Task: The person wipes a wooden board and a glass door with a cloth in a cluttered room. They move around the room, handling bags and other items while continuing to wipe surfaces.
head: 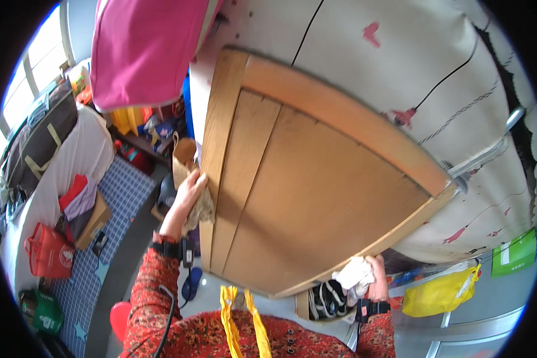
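A large framed wooden panel [313, 179] is tilted in front of me, its brown board set between lighter wooden rails. My left hand [190, 192] grips the panel's left rail, thumb and fingers at its edge. A stained beige cloth [201, 212] hangs beneath that hand; whether the fingers pinch it too is hidden. At the panel's lower right edge, my right hand [377, 275] holds a crumpled white cloth [355, 273]. Part of that hand's grip is covered by the cloth, so I cannot tell whether it also bears on the wood.
A white patterned sheet [429, 53] spreads behind the panel. A pink fabric item [141, 53] hangs at upper left. Below my right hand is a box of dark and white items [329, 302]. A yellow bag [438, 293] lies right; a red bag [51, 253] stands left on blue checked matting [125, 188].
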Demonstrator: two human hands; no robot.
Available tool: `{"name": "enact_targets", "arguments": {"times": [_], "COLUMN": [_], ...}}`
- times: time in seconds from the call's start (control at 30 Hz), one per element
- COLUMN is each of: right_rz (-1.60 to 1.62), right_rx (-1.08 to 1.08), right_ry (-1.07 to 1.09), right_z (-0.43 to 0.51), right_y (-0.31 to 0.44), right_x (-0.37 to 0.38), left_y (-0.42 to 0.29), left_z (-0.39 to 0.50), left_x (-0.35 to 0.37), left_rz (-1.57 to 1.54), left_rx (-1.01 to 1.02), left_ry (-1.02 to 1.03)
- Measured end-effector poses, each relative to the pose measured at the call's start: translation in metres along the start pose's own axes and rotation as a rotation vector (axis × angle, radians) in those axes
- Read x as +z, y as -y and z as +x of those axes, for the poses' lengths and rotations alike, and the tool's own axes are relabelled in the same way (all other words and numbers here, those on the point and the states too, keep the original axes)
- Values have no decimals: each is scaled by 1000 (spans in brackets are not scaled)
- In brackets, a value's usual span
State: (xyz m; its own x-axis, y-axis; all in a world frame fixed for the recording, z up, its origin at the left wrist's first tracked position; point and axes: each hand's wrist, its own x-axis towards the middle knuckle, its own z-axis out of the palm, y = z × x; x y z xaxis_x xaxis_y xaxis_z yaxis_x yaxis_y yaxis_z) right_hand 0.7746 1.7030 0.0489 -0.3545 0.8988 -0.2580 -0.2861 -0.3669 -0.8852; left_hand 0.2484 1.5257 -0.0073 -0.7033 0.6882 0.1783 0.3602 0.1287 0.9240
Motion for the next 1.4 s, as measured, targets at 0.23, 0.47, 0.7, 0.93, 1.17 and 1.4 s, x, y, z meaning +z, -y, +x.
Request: {"name": "enact_targets", "arguments": {"times": [0.23,0.47,0.7,0.93,1.17,1.4], "right_rz": [-211,-448,-534,-406,-313,-291], "right_rx": [93,1,-73,61,45,9], "right_ry": [-51,-29,-62,-178,-47,37], "right_z": [5,3,0,28,53,59], "right_y": [-7,-10,-9,-11,-16,-25], "right_x": [-26,-62,-47,-55,-76,-77], "left_y": [18,19,20,42,51,70], "left_z": [16,20,23,26,19,-113], "left_x": [15,41,47,54,45,26], "left_rz": [-34,-137,-119,-78,-63,47], "left_rx": [99,-24,-24,-6,19,-183], "left_ry": [110,119,125,104,-7,-4]}}
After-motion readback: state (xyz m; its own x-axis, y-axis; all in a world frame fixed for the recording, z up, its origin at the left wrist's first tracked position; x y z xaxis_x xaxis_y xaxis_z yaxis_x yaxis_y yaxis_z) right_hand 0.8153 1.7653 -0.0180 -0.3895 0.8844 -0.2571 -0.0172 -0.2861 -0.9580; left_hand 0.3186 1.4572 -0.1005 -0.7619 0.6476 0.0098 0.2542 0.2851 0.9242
